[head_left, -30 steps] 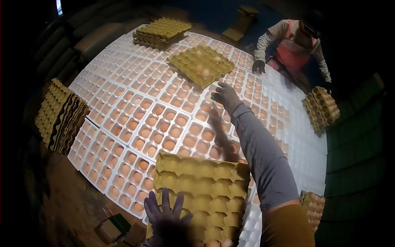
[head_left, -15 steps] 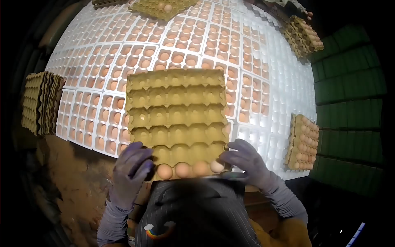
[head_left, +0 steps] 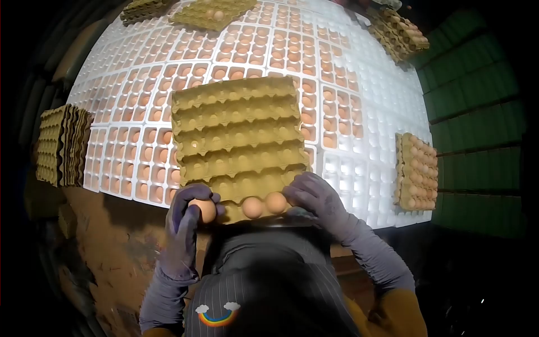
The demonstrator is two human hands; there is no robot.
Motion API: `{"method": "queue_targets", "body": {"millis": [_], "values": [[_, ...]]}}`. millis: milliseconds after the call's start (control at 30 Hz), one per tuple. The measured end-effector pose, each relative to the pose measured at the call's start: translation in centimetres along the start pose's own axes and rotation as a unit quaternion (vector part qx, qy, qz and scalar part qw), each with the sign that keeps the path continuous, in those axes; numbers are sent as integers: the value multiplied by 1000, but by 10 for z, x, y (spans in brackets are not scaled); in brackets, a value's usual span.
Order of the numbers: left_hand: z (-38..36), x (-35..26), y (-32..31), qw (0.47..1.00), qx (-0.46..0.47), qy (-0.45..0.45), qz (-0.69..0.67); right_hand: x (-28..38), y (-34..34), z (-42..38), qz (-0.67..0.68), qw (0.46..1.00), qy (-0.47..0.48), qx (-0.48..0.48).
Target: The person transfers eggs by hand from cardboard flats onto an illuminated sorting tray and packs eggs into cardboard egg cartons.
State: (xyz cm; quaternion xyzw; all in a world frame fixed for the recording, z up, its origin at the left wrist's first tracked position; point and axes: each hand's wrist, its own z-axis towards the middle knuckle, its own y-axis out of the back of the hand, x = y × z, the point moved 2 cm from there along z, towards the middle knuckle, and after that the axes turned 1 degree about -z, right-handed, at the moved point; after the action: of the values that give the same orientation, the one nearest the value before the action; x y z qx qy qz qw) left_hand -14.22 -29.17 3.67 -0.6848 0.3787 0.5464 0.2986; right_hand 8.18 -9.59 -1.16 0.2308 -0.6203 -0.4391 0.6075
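A brown cardboard egg tray (head_left: 236,135) lies over the white plastic trays (head_left: 129,129) close in front of me. Two eggs (head_left: 264,205) sit in its nearest row. My left hand (head_left: 188,224), in a purple glove, is closed around one egg (head_left: 204,209) at the tray's near left corner. My right hand (head_left: 314,196), also gloved, rests on the tray's near right corner, fingers curled over its edge; whether it covers an egg is hidden.
White trays with many eggs cover the big lit table. A stack of cardboard trays (head_left: 59,146) stands at the left edge. Filled cardboard trays lie at the right (head_left: 415,171), far right (head_left: 396,33) and far end (head_left: 210,11). Green crates (head_left: 477,140) line the right.
My view dropped from the far table to the near tray. My right arm came back from its reach to the tray's corner. My left hand has lifted an egg from the nearest row.
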Motion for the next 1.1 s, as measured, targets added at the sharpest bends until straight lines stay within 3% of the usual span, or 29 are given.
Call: {"method": "queue_targets", "body": {"millis": [100,133,233,267,300,333,367,400,433,467,500,567,600,667,700,733,767,800,833,867,933,967,1033,1100], "values": [[19,2,-13,932,131,-156,300,-2,6,4,-31,998,31,-35],[13,-18,-33,908,118,-81,393,2,11,6,-58,996,41,-49],[18,8,-52,810,109,-164,552,10,23,4,-86,996,24,-1],[16,9,-48,821,110,-162,537,11,32,4,90,991,-89,-45],[19,6,-40,879,124,-129,443,17,40,-1,264,940,-198,-84],[23,5,-29,925,134,-92,344,23,46,-2,428,845,-297,-116],[27,2,-18,958,140,-53,243,29,52,3,608,715,-310,-154],[29,-4,-11,982,162,34,90,23,50,8,483,833,-245,-115],[26,6,-4,956,198,190,-106,22,46,17,342,921,-170,-76],[21,15,-3,946,169,203,-188,31,36,22,205,964,-168,-6],[18,27,-4,928,141,212,-271,46,30,32,22,989,-139,46],[25,50,-8,891,153,237,-355,44,-2,35,-219,970,-60,82],[26,53,-14,868,162,250,-398,43,1,35,-170,979,-72,89],[24,47,-24,877,115,259,-389,37,20,35,-75,987,-100,105],[23,42,-33,878,99,265,-386,26,26,27,96,978,-156,96],[21,40,-41,859,104,267,-425,11,33,13,258,940,-211,77],[18,34,-54,892,59,277,-352,-3,45,-3,412,872,-260,50],[19,27,-69,890,131,262,-349,-11,56,-22,604,724,-332,36],[22,20,-85,885,197,245,-344,-24,60,-41,592,740,-316,-46],[26,11,-110,898,206,252,-295,-41,53,-62,577,752,-293,-123],[38,-9,-171,924,210,259,-189,-69,68,-86,656,628,-372,-194],[49,-12,-197,924,228,278,-130,-96,70,-98,607,660,-386,-217],[71,1,-255,976,184,116,18,-150,74,-114,425,766,-425,-229],[101,21,-307,986,84,-22,140,-206,66,-123,157,877,-362,-274]]}}
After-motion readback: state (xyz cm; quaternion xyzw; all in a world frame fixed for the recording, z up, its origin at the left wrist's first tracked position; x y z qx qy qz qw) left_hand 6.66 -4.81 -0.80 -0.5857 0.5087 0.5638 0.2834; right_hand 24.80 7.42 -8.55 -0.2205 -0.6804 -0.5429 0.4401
